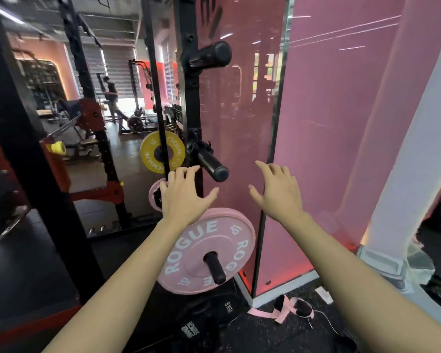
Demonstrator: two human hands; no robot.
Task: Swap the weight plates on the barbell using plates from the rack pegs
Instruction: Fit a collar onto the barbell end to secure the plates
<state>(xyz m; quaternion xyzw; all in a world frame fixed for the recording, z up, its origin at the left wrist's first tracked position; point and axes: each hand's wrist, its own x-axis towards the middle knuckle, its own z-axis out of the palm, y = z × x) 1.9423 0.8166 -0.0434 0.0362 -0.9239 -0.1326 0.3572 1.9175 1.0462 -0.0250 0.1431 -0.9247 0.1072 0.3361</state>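
Pink gym wall (329, 123) | both grips spread, empty — left hand (182, 197), right hand (278, 192) | pink plate (206, 250) below (pegged)

Even indoor brightness is seen; ceiling strips are mirrored on the glossy pink wall panel (341, 103), edges are bowed, details softened.
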